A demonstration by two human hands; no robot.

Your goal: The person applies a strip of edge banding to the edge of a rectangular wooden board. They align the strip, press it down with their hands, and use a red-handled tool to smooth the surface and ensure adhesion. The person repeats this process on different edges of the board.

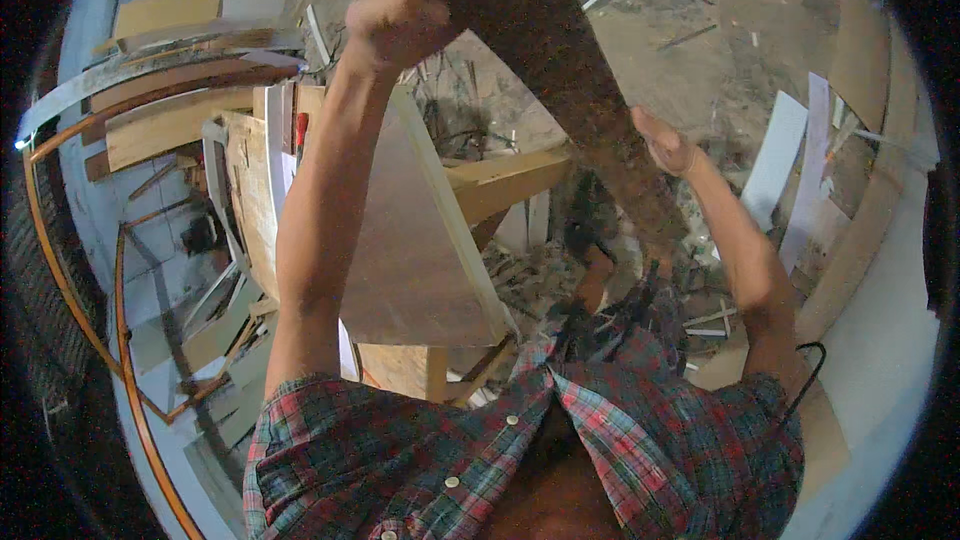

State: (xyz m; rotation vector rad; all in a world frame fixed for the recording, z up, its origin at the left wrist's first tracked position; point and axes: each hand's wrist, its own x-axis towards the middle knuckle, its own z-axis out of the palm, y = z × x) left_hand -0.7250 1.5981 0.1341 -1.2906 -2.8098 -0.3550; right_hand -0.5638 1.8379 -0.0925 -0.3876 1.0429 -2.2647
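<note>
A long dark brown board (560, 60) slants across the upper middle in front of me, from the top edge down toward my legs. My left hand (400, 20) is closed round its left edge near the top. Lower down on the opposite edge, my right hand (662, 142) grips the board, its fingers partly hidden behind it. The board's upper end is cut off by the picture's edge. Below my left forearm stands a workbench with a flat brownish top (420, 250), apart from the board.
A wooden beam (510, 183) juts from the bench's right side. Boards and offcuts (180, 125) are stacked at the left, near a red-handled tool (301, 127). Pale strips (775, 160) lean at the right. Scraps litter the dirt floor (740, 0) and surround my feet.
</note>
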